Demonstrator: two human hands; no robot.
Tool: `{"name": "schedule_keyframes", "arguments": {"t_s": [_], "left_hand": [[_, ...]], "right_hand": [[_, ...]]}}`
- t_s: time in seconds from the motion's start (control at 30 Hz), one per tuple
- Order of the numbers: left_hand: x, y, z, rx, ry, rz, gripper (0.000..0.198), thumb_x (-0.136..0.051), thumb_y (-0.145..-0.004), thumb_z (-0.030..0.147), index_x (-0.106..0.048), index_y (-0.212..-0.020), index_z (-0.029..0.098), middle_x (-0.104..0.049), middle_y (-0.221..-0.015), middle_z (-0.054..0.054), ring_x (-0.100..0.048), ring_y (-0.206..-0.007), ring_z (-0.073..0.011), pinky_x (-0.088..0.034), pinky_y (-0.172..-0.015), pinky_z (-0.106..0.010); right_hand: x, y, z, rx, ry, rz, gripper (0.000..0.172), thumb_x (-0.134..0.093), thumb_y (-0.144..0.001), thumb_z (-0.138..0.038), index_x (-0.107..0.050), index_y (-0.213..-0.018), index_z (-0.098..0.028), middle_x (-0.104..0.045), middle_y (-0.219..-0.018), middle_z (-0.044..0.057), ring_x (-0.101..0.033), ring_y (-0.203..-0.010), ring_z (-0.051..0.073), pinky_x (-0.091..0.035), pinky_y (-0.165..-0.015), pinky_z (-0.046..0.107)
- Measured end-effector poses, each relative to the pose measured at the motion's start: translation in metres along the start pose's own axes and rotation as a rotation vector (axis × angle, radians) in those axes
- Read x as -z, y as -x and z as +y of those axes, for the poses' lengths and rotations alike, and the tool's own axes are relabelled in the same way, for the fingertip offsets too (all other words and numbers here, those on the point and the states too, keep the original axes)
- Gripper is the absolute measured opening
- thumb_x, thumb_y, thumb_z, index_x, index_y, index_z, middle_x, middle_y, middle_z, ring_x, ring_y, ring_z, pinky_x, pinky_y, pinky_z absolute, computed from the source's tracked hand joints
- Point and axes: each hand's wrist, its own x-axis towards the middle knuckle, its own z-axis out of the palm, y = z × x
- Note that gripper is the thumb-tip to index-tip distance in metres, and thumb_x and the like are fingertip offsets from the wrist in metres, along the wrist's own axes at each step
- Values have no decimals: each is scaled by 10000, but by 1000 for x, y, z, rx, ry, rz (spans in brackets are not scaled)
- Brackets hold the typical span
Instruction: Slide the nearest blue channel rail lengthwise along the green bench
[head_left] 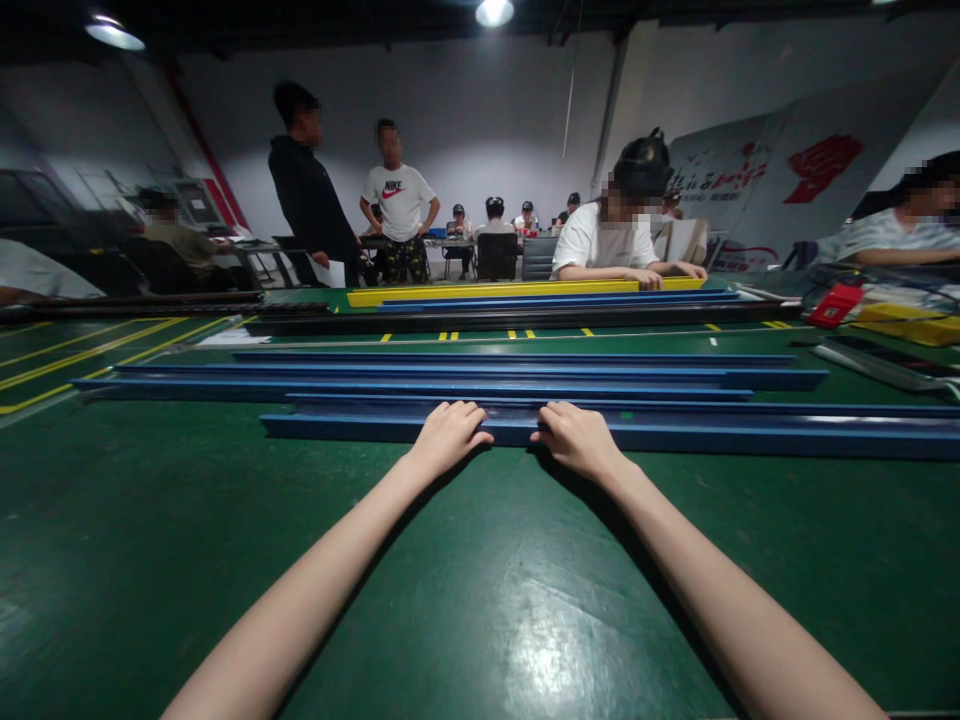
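Head cam shows L hand (450, 432) & R hand (579, 436), grip clasping blue channel (345, 429), R end cropped.

Left hand (450, 432), right hand (576, 434) — both gripping a blue channel (675, 438).

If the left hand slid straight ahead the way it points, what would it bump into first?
Probably the far wall of the blue channel under the left hand, though it may already be touching; depth is unclear.
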Motion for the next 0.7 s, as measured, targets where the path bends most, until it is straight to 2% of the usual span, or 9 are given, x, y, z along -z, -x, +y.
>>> {"name": "schedule_keyframes", "arguments": {"t_s": [0.7], "left_hand": [[1, 0, 3, -40, -26, -2, 279, -522, -815, 402, -527, -981, 178, -607, -1008, -37, -530, -924, -190, -349, -735, -293]], "right_hand": [[6, 10, 17, -98, -2, -52, 172, -459, -819, -320, -561, -789, -185, -636, -861, 46, -570, -788, 167, -201, -507, 261]]}}
